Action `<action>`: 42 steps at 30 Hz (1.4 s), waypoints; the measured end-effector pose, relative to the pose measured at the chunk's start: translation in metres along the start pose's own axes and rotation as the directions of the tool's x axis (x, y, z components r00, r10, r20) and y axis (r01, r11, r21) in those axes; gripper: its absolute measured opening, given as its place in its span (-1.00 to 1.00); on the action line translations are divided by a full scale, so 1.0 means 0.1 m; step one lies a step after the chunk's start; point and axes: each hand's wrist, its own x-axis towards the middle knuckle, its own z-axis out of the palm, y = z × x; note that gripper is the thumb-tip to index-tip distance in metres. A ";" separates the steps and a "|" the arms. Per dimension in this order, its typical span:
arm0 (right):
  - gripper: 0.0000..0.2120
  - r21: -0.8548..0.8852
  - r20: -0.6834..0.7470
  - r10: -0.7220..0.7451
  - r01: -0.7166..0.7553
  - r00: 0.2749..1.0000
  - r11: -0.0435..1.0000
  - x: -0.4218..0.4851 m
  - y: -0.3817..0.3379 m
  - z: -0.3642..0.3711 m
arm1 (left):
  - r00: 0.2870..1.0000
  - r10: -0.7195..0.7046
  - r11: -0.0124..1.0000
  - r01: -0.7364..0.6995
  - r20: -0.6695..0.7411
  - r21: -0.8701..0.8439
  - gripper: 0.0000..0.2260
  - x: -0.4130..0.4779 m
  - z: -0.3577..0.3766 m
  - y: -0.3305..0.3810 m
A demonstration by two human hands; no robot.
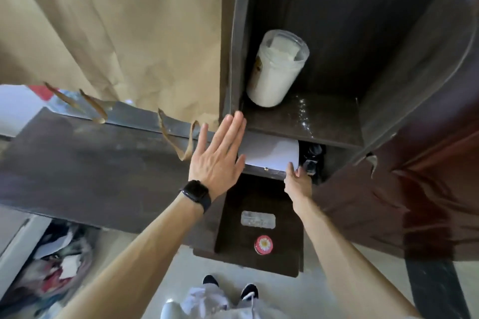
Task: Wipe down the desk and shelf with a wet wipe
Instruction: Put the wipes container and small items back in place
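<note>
My left hand, with a black watch on the wrist, is spread flat with fingers apart at the left front corner of the dark shelf unit. It holds nothing. My right hand pinches the near right corner of a white sheet that lies in the compartment under the upper shelf board. I cannot tell whether the sheet is paper or a wipe. Wet streaks glisten on the upper board. The dark desk stretches away to the left of the shelf unit.
A jar of white contents stands at the upper board's left rear. A crumpled brown paper bag with handles rests on the desk. Small dark objects sit right of the sheet. A lower board carries a red round sticker. Clutter lies on the floor at left.
</note>
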 end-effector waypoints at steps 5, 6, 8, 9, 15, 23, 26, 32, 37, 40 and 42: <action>-0.60 0.171 -0.030 0.064 -0.058 0.998 0.984 -0.09 -0.03 0.06 | 0.997 -0.036 0.999 0.037 0.063 -0.012 -0.19 0.01 0.01 0.12; -0.67 0.288 -0.012 0.087 -0.079 0.996 0.954 -0.13 -0.01 0.06 | 0.996 -0.050 0.998 0.052 0.070 -0.028 -0.19 0.01 0.00 0.14; -0.68 0.497 0.076 0.133 -0.153 0.988 0.854 -0.20 0.01 -0.02 | 0.996 -0.060 0.996 0.064 0.058 -0.065 -0.20 0.01 -0.02 0.17; -0.65 0.568 0.121 0.132 -0.178 0.984 0.804 -0.24 0.02 -0.07 | 0.997 -0.057 0.993 0.061 0.044 -0.099 -0.21 -0.02 -0.03 0.18; -0.58 0.620 0.215 0.051 -0.176 0.975 0.765 -0.82 0.27 -0.42 | 0.728 -0.424 0.346 0.679 0.538 -0.647 -0.20 -0.60 0.09 0.33; -0.57 0.445 0.417 0.067 -0.267 0.907 0.855 -1.28 0.79 -0.16 | 0.275 -0.180 -0.429 0.842 0.945 -0.327 -0.64 -1.41 0.23 0.08; -0.56 0.275 0.492 0.073 -0.234 0.868 0.933 -1.36 0.80 0.20 | 0.215 -0.185 -0.480 0.832 0.959 -0.279 -0.67 -1.66 0.25 -0.29; -0.56 -0.113 0.554 -0.057 0.143 0.831 0.983 -1.25 0.41 1.19 | 0.128 -0.315 -0.562 0.773 0.940 -0.293 -0.71 -1.86 0.38 -1.37; -0.46 -0.469 0.519 -0.301 0.560 0.800 0.683 -1.06 0.06 2.02 | 0.101 -0.403 -0.612 0.710 0.910 -0.350 -0.66 -1.60 0.60 -2.44; -0.33 -0.638 0.568 -0.343 0.664 0.748 0.389 -0.96 -0.10 2.43 | 0.105 -0.431 -0.606 0.703 0.896 -0.373 -0.69 -1.35 0.77 -2.97; -0.30 -0.668 0.600 -0.287 0.665 0.746 0.333 -0.93 -0.21 2.65 | 0.127 -0.436 -0.589 0.708 0.891 -0.389 -0.71 -1.21 0.89 -3.25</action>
